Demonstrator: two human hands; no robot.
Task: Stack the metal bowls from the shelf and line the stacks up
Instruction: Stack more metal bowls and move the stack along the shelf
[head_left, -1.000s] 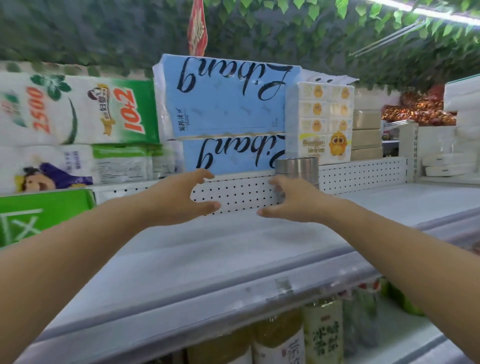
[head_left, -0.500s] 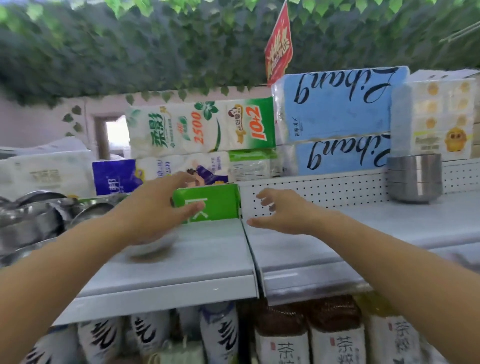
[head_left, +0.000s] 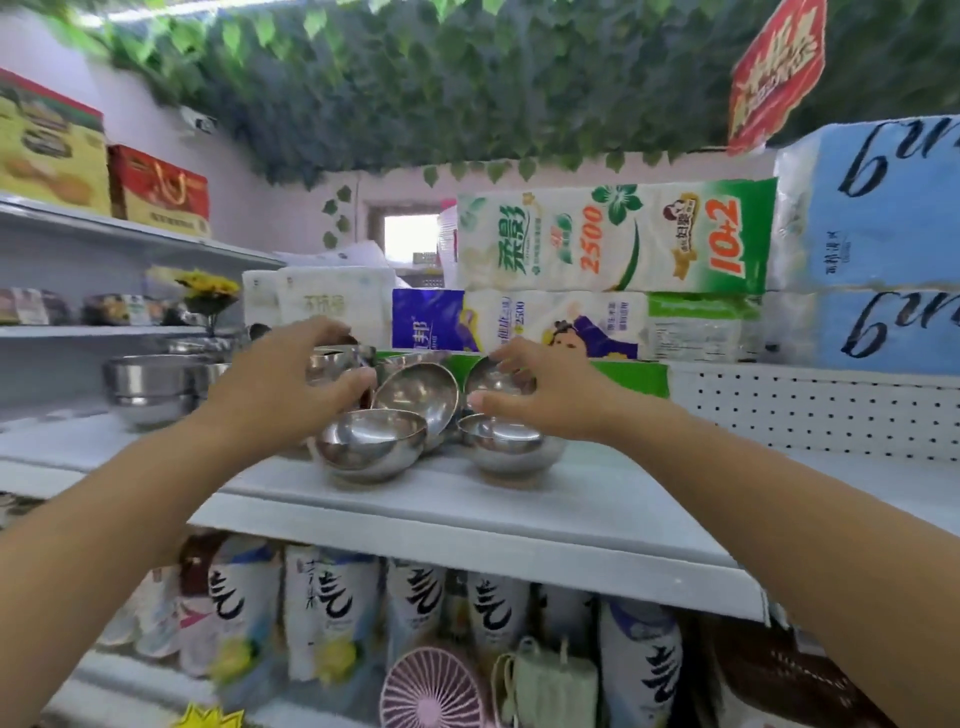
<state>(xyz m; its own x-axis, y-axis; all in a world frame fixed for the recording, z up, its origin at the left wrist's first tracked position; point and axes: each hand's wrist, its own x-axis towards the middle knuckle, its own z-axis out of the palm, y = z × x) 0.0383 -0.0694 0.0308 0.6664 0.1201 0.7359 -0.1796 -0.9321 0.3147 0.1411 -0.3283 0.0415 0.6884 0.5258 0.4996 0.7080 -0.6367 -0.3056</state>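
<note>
Five empty metal bowls (head_left: 415, 395) are seen on the shelf (head_left: 467, 514): two upright near its front edge, three behind. The left rear bowl (head_left: 332, 364) is gripped by the left hand (head_left: 280, 395), the right rear bowl (head_left: 496, 376) pinched by the right hand (head_left: 550, 395). One stack (head_left: 148, 395) stands leftward.

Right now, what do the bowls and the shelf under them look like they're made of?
The bowls: polished metal, probably stainless steel, given mirror-like reflections. The shelf: matte white, likely painted metal, judging by its perforated back panel; not certain.
</note>
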